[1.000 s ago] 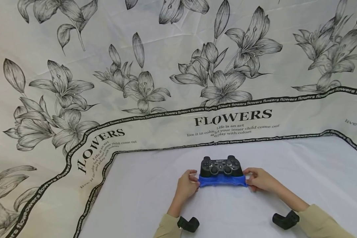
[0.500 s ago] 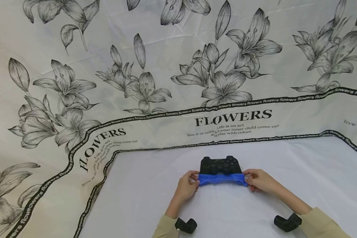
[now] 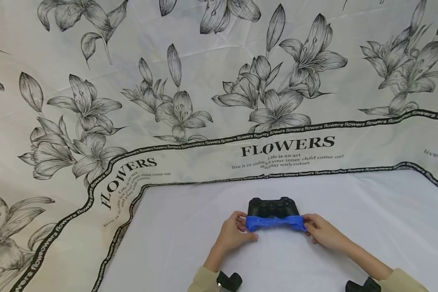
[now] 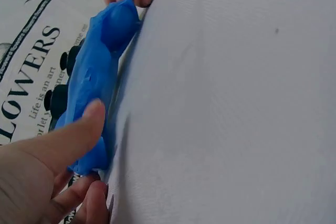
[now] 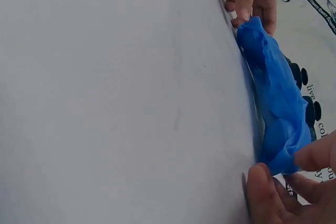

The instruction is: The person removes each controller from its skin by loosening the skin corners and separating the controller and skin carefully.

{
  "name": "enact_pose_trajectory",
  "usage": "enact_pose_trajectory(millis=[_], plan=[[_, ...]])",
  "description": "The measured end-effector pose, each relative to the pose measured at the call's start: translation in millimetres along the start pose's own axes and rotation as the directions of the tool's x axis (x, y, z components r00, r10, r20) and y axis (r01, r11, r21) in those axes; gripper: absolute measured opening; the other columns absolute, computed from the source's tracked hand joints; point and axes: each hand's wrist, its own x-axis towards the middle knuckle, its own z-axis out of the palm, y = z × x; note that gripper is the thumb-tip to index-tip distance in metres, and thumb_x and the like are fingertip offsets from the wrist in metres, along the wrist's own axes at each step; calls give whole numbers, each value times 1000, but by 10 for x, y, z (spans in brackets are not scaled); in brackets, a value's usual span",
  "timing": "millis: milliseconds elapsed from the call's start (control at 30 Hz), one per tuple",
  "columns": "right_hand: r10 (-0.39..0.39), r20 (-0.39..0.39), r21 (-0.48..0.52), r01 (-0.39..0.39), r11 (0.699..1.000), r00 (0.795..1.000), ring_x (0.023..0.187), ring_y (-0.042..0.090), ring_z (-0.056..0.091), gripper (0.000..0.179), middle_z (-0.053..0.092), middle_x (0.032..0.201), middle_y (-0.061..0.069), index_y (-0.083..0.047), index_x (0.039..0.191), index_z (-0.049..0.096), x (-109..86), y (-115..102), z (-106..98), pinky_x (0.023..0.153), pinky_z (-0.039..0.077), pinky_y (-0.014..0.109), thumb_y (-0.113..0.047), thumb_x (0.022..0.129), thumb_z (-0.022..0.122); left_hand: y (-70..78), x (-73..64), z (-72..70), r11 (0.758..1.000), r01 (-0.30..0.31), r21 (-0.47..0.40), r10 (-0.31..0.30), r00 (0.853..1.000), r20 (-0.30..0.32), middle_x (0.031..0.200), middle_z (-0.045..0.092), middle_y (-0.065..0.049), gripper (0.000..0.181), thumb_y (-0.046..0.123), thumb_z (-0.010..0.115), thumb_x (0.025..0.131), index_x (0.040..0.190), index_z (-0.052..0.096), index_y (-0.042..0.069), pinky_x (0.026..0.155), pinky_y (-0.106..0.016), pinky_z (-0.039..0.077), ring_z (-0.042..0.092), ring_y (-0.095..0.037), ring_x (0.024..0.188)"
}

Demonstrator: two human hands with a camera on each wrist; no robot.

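A black game controller (image 3: pixel 273 207) lies on the white cloth, its lower part covered by a blue rubbery sleeve (image 3: pixel 275 222). My left hand (image 3: pixel 234 232) is at the left end of the sleeve, its thumb stretched out in front of the sleeve and its other fingers touching the end. In the left wrist view, the thumb of my left hand (image 4: pixel 47 166) crosses over the blue sleeve (image 4: pixel 94 72). My right hand (image 3: pixel 325 231) pinches the sleeve's right corner. Thumb and forefinger of the right hand (image 5: pixel 294 187) meet at that corner in the right wrist view. The controller's handles are hidden inside the sleeve.
White cloth (image 3: pixel 190 219) covers the surface around the controller. Behind it a flower-printed cloth (image 3: pixel 197 162) with black lettered bands rises like a backdrop. Black devices sit at the left wrist (image 3: pixel 229 280) and right wrist (image 3: pixel 363 285).
The controller has tipped so that its front shows less. My left thumb has come off the sleeve's corner and stretched to the right. My right hand still pinches its corner.
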Motion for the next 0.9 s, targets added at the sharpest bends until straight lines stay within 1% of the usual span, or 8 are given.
enact_pose_trajectory(millis=[67, 167, 300, 400, 567, 667, 767, 900], plan=[[-4, -8, 42, 4, 999, 1000, 82, 14, 58, 45, 54, 111, 28, 17, 133, 35, -35, -10, -3, 60, 54, 26, -8, 98, 47, 16, 12, 24, 999, -25, 27, 26, 999, -20, 89, 61, -3, 56, 14, 87, 69, 114, 55, 5, 64, -17, 46, 54, -6, 72], [-4, -30, 57, 6, 998, 1000, 93, 16, 59, 57, 48, 127, 32, 13, 136, 35, -69, -2, 1, 64, 55, 27, -14, 93, 60, 13, 37, 60, 995, -64, 77, 69, 996, -55, 87, 61, -4, 52, 11, 86, 69, 109, 54, 6, 61, -16, 43, 52, -8, 68], [-36, -109, -6, 36, 999, 993, 90, 7, 56, 71, 51, 128, 28, 6, 133, 43, -91, 29, 57, 63, 52, 24, -18, 78, 79, -40, 55, 97, 991, -105, 87, 114, 988, -107, 89, 66, -7, 49, 13, 87, 68, 104, 54, 8, 59, -15, 41, 51, -5, 64], [-87, -205, -48, 79, 996, 975, 83, 1, 56, 65, 57, 122, 23, 2, 125, 50, -98, 52, 102, 64, 50, 22, -16, 73, 83, -79, 66, 112, 991, -130, 43, 134, 983, -124, 94, 68, -10, 47, 13, 86, 69, 103, 55, 8, 59, -16, 42, 50, -1, 64], [-132, -301, -100, 106, 989, 945, 73, -4, 57, 50, 64, 112, 17, -2, 118, 57, -51, 69, 118, 64, 46, 20, -19, 77, 80, -97, 101, 78, 993, -119, 11, 119, 988, -103, 108, 64, -10, 42, 15, 81, 77, 110, 55, 10, 68, -19, 46, 57, -5, 76], [-148, -299, -84, 128, 988, 943, 74, -4, 57, 47, 65, 114, 18, -2, 119, 57, -14, 77, 82, 63, 47, 20, -22, 81, 77, -83, 120, 47, 993, -117, 14, 118, 990, -83, 115, 60, -9, 43, 16, 79, 79, 112, 54, 9, 76, -23, 49, 61, -16, 91], [-180, -286, -63, 169, 984, 941, 83, -8, 56, 45, 63, 118, 20, 0, 121, 56, 16, 101, 41, 66, 51, 20, -20, 85, 73, -56, 122, 16, 991, -131, -39, 128, 990, -57, 115, 59, -10, 44, 14, 81, 77, 110, 54, 7, 77, -23, 53, 60, -25, 104], [-208, -257, -17, 211, 977, 944, 93, -10, 56, 45, 63, 117, 20, 3, 123, 55, 42, 149, 26, 77, 52, 18, -16, 86, 72, 89, 58, -48, 980, -130, -150, 125, 991, -44, 109, 61, -16, 43, 5, 82, 72, 106, 56, 0, 75, -27, 57, 60, -28, 105]])
